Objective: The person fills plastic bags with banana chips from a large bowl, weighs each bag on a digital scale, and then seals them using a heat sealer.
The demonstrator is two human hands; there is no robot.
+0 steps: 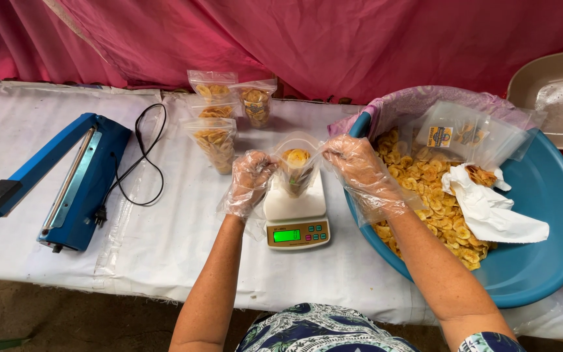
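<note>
On the small white kitchen scale [296, 218] at mid-table, a clear bag of banana chips [296, 168] stands upright, partly filled, its mouth held open; the left hand [250, 182], in a loose plastic glove, pinches the bag's left edge with fingers closed on the film; the right hand [360, 171], gloved likewise, grips the right edge, fingers curled tight on it; the scale's green display is lit, reading too small to tell. Judged progress: four filled bags [224, 111] stand grouped behind the scale, apparently unsealed; the blue basin [542, 215] at right holds plenty of loose chips [434, 202], so much is left to bag. Around: a stack of empty bags [464, 135] and a crumpled white paper [490, 208] lie in the basin; a blue heat sealer [73, 179] with black cord [139, 156] lies well apart at left; a beige tray [555, 91] sits at far right; nothing blocks the hands, though the basin's rim crowds the right forearm.
</note>
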